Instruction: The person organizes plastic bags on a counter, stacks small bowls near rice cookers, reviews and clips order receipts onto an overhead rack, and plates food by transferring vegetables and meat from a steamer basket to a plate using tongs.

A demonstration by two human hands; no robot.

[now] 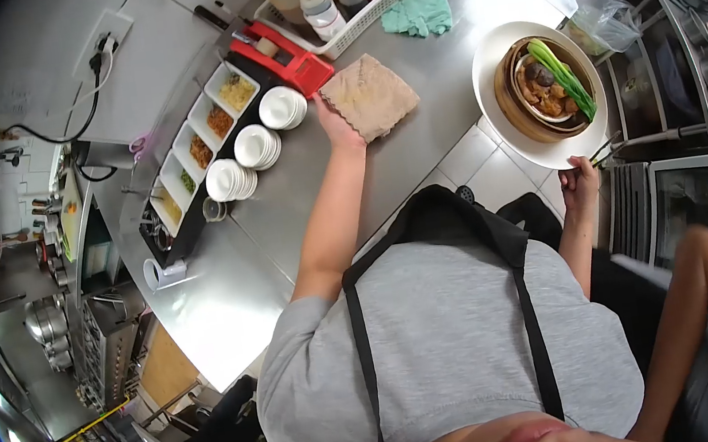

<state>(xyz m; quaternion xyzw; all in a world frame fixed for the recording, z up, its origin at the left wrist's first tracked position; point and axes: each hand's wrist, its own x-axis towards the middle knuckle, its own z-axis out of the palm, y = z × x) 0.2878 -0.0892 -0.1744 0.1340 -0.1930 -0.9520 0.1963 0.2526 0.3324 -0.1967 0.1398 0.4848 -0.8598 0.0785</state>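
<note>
My left hand [339,126] grips a folded beige cloth [371,96] from its near side, just above the steel counter. My fingers are mostly hidden behind the cloth. Over on the right, my right hand [579,180] is closed at the near rim of a large white plate [491,109]. The plate reaches past the counter edge, over the tiled floor. On it sits a round bamboo steamer [515,115] with a bowl of brown braised pieces, a dark mushroom [539,75] and green leafy vegetable [566,79].
Stacked white bowls [257,147] stand beside a black rack of toppings [220,120]. A red holder [290,59], a basket of sauce bottles [380,12] and a green cloth [418,14] lie at the back. Another person's arm [683,312] is close on my right.
</note>
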